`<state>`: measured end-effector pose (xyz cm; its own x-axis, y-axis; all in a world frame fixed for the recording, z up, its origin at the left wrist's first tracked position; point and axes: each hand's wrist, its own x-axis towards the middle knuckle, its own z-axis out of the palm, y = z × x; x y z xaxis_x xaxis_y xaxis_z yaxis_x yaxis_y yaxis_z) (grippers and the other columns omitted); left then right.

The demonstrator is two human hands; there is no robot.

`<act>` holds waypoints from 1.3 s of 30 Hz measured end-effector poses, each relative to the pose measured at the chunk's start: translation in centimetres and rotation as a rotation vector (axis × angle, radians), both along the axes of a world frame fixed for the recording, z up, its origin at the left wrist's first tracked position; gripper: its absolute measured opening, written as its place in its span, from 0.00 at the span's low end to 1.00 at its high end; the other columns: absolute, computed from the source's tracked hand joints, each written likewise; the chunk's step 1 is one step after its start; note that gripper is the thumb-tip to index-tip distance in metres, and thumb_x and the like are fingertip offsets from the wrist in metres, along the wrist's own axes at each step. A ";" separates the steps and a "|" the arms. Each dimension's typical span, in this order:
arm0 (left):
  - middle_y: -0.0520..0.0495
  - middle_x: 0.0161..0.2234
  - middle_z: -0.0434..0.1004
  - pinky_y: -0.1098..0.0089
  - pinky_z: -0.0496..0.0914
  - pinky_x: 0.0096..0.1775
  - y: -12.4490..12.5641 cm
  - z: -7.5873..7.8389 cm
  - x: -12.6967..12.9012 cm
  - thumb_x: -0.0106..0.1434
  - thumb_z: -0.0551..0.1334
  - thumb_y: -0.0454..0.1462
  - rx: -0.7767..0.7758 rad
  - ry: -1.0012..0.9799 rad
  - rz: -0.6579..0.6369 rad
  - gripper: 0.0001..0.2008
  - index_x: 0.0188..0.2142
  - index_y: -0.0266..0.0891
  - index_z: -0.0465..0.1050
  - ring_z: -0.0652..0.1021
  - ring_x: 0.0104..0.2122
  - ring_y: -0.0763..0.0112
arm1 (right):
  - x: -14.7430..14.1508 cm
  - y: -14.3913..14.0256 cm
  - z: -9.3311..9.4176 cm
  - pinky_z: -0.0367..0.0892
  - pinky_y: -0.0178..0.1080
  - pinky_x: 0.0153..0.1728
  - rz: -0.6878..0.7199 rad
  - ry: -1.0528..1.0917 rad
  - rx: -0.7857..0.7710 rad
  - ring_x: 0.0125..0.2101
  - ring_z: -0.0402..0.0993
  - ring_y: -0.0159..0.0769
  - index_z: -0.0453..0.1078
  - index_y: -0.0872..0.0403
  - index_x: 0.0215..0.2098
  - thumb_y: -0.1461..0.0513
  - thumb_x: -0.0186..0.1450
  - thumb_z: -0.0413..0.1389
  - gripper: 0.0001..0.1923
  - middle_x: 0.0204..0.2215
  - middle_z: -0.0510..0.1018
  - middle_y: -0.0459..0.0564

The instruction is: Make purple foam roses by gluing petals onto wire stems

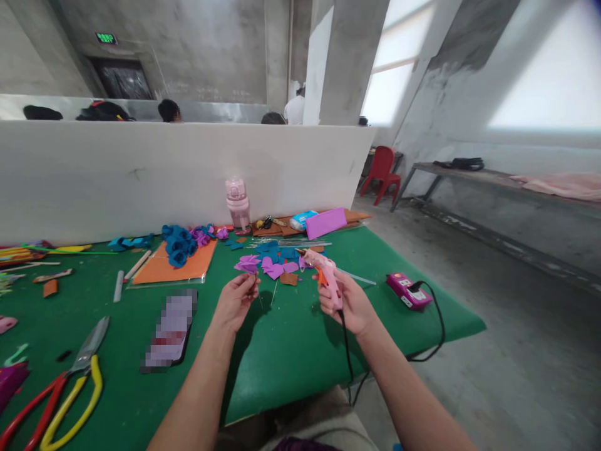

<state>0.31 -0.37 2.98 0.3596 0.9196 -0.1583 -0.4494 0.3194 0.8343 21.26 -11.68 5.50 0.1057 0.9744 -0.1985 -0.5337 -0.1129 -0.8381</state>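
Between the fingertips of my left hand (239, 300) is a purple craft flower (247, 264), its petals facing up and a thin wire stem hanging below. My right hand (350, 297) is wrapped round the handle of a pink hot glue gun (328, 275). The gun's nozzle points left toward the flower, with a gap between them. A clear glue stick (359, 277) juts from its back end, and a black cord drops from the handle. Beyond my hands lie loose purple petals (273, 269), blue pieces (272, 250) and a brown scrap (288, 279).
Blue flowers (178, 244) lie on an orange sheet (171, 274), left of a pink bottle (238, 207). A phone (169, 329) and large scissors (70, 382) rest on the left. A purple power strip (407, 291) sits near the right edge. A white partition (178, 175) closes the back.
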 end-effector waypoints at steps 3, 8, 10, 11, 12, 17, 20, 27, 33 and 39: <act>0.50 0.24 0.73 0.78 0.63 0.25 0.0 -0.1 -0.1 0.45 0.70 0.36 0.015 -0.002 -0.022 0.13 0.31 0.32 0.73 0.70 0.22 0.81 | -1.1 0.6 -0.3 0.58 0.30 0.14 0.024 -0.033 0.021 0.12 0.60 0.25 0.66 0.55 0.33 0.50 0.59 0.52 0.16 0.18 0.69 0.43; 0.50 0.24 0.73 0.78 0.63 0.24 0.1 -0.2 -0.2 0.46 0.70 0.36 0.028 0.004 -0.028 0.13 0.31 0.32 0.74 0.70 0.22 0.81 | -2.5 0.9 -0.9 0.54 0.28 0.15 -0.041 -0.269 0.089 0.13 0.61 0.25 0.67 0.57 0.36 0.50 0.60 0.53 0.17 0.13 0.70 0.43; 0.50 0.24 0.73 0.78 0.63 0.24 0.1 -0.3 -0.1 0.46 0.70 0.36 0.027 0.010 -0.026 0.13 0.31 0.32 0.74 0.70 0.22 0.81 | -2.8 0.7 -0.5 0.52 0.28 0.15 -0.053 -0.335 0.107 0.12 0.59 0.23 0.67 0.57 0.36 0.50 0.61 0.51 0.18 0.14 0.71 0.44; 0.50 0.25 0.73 0.78 0.63 0.24 0.1 -0.2 -0.1 0.46 0.70 0.36 0.025 0.016 -0.025 0.13 0.31 0.32 0.74 0.70 0.22 0.81 | -2.9 0.7 -0.2 0.52 0.28 0.15 -0.060 -0.365 0.113 0.12 0.58 0.23 0.68 0.57 0.37 0.49 0.62 0.51 0.19 0.15 0.71 0.44; 0.49 0.25 0.73 0.78 0.63 0.24 0.1 -0.2 -0.1 0.45 0.70 0.36 0.023 0.021 -0.023 0.13 0.30 0.32 0.74 0.70 0.22 0.81 | -3.0 0.6 0.0 0.53 0.28 0.16 -0.070 -0.391 0.116 0.12 0.58 0.23 0.68 0.57 0.37 0.49 0.62 0.50 0.19 0.16 0.72 0.44; 0.50 0.24 0.73 0.78 0.63 0.24 0.1 -0.1 -0.1 0.45 0.70 0.36 0.025 0.030 -0.024 0.13 0.30 0.32 0.74 0.70 0.21 0.81 | -3.5 0.7 0.8 0.53 0.29 0.14 -0.083 -0.481 0.125 0.13 0.61 0.23 0.66 0.55 0.38 0.48 0.59 0.52 0.20 0.27 0.77 0.48; 0.49 0.24 0.73 0.78 0.63 0.25 0.1 0.0 0.0 0.44 0.70 0.36 0.024 0.029 -0.027 0.13 0.29 0.32 0.74 0.70 0.22 0.81 | -3.7 0.8 0.7 0.51 0.29 0.13 -0.083 -0.539 0.118 0.12 0.60 0.23 0.65 0.55 0.38 0.48 0.60 0.51 0.20 0.22 0.76 0.46; 0.50 0.24 0.73 0.78 0.63 0.25 0.1 -0.4 0.0 0.45 0.70 0.37 0.049 0.042 -0.040 0.13 0.30 0.32 0.74 0.69 0.21 0.82 | -4.1 1.4 0.2 0.55 0.30 0.14 -0.113 -0.689 0.184 0.13 0.62 0.24 0.65 0.54 0.39 0.48 0.62 0.47 0.19 0.29 0.77 0.47; 0.50 0.24 0.72 0.78 0.62 0.24 0.2 -0.6 0.1 0.45 0.70 0.37 0.066 0.044 -0.037 0.13 0.30 0.32 0.74 0.68 0.21 0.82 | -4.0 1.5 0.2 0.57 0.30 0.15 -0.106 -0.756 0.216 0.13 0.62 0.24 0.64 0.53 0.40 0.49 0.63 0.45 0.18 0.32 0.76 0.48; 0.50 0.24 0.73 0.78 0.62 0.25 0.2 -0.5 0.1 0.45 0.70 0.36 0.076 0.054 -0.038 0.12 0.29 0.33 0.74 0.69 0.21 0.81 | -4.0 1.4 0.4 0.56 0.29 0.15 -0.089 -0.786 0.207 0.13 0.61 0.23 0.63 0.54 0.39 0.51 0.64 0.44 0.16 0.30 0.75 0.47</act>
